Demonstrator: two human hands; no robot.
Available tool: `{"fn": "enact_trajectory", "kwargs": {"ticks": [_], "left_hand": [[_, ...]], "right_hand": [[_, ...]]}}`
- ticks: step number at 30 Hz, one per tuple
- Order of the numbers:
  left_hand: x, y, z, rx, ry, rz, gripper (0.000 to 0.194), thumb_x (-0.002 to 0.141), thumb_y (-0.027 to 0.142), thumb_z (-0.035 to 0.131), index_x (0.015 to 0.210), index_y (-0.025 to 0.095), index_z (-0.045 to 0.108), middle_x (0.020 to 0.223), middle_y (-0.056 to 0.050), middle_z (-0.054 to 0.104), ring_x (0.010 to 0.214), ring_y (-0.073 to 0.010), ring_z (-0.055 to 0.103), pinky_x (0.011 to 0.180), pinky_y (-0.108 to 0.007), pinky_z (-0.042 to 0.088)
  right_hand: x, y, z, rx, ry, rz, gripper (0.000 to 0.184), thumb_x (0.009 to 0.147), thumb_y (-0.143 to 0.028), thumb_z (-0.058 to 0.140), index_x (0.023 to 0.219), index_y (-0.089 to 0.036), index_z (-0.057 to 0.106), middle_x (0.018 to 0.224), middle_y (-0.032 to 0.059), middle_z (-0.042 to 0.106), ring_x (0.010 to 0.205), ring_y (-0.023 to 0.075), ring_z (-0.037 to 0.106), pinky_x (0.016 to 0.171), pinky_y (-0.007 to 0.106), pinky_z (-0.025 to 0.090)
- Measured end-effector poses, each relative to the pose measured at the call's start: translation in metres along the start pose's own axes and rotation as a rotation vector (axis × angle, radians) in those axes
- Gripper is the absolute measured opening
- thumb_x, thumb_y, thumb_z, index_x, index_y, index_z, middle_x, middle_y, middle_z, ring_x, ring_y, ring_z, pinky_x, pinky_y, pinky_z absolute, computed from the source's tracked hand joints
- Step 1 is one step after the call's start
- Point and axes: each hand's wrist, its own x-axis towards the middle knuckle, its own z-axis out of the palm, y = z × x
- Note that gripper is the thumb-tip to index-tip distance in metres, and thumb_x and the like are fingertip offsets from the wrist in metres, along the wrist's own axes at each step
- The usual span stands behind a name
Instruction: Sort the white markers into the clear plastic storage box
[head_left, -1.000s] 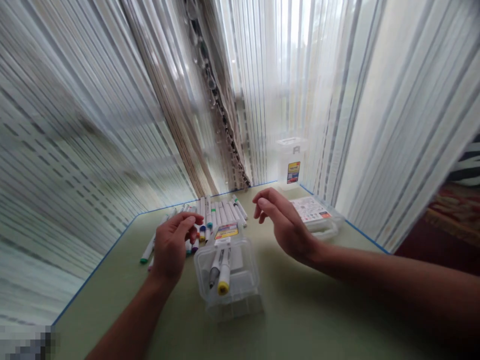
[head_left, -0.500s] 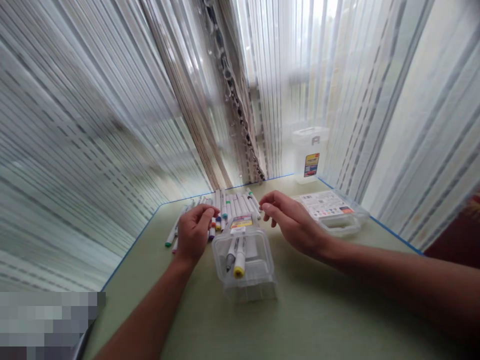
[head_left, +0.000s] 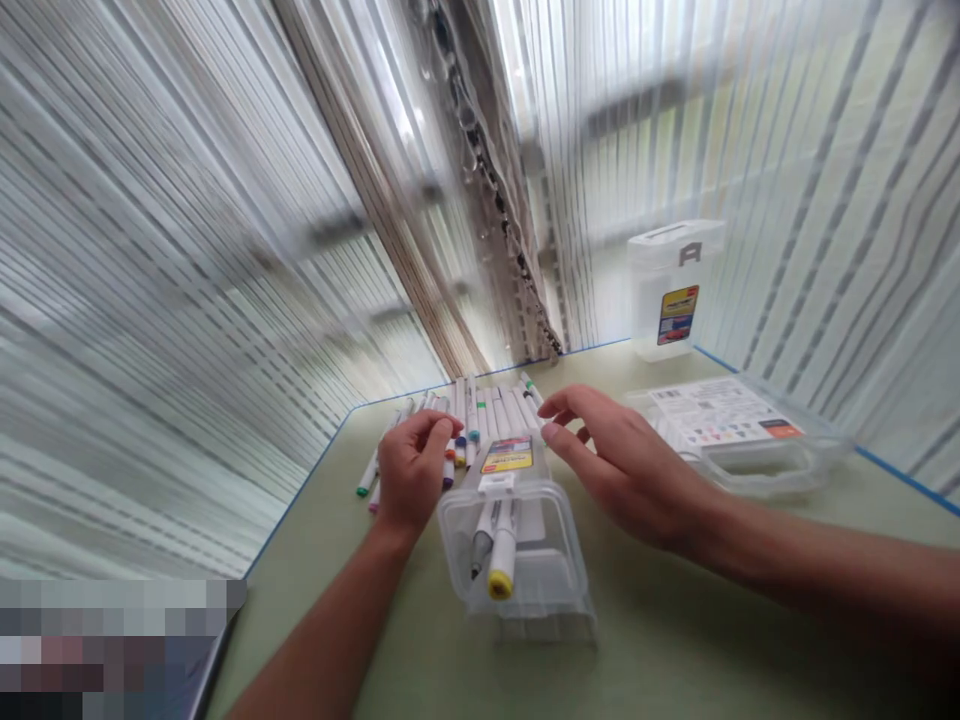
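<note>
Left hand [head_left: 411,475] pinched, right hand [head_left: 637,465] released, clear case [head_left: 544,545] between them

Left side first: on the green surface [head_left: 420,650], blue-edged, a green-ended marker [head_left: 367,476] and a pink-ended marker [head_left: 376,497] lie nearest the left edge, just beside your left hand. You have that hand curled, thumb against bent forefinger; no way to make out whether anything is in it. Coloured marker ends show just past your fingers. Loose markers [head_left: 502,410], mostly white, spread along the far edge, from near the far-left corner to about its middle.

Clear case lies mid-surface, mouth toward you, label [head_left: 510,455] on its upper face. Inside it, a grey-ended marker [head_left: 484,540] and a yellow-ended marker [head_left: 502,565] sit side by side, ends toward you. Clear flap [head_left: 551,630] below the mouth; how it joins is unclear.

Your right hand is next: fingers bent, thumb and forefinger apart, nothing seen between them. Tips are near the right end of the loose markers; contact unclear.

Standing box [head_left: 649,300], clear, yellow label, upright by the far-right corner. Flat case [head_left: 772,470], clear, handled, lies along the right edge, printed sheet [head_left: 720,410] showing on it.
</note>
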Motion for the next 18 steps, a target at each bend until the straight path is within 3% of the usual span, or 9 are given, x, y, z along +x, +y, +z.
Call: {"fn": "enact_trajectory", "kwargs": {"ticks": [18], "left_hand": [[0.002,-0.012,0.002,0.224,-0.108,0.101,0.019,0.079,0.035,0.07,0.082,0.018,0.075,0.072,-0.004,0.072,0.057,-0.0143,0.058,0.058,-0.026,0.046]], "right_hand": [[0.003,0.007,0.0,-0.026,-0.064,0.004,0.015,0.094,-0.028,0.052,0.097,-0.018,0.063,0.097,0.0093,0.068,0.084,0.0225,0.066,0.066,0.033,0.051]]}}
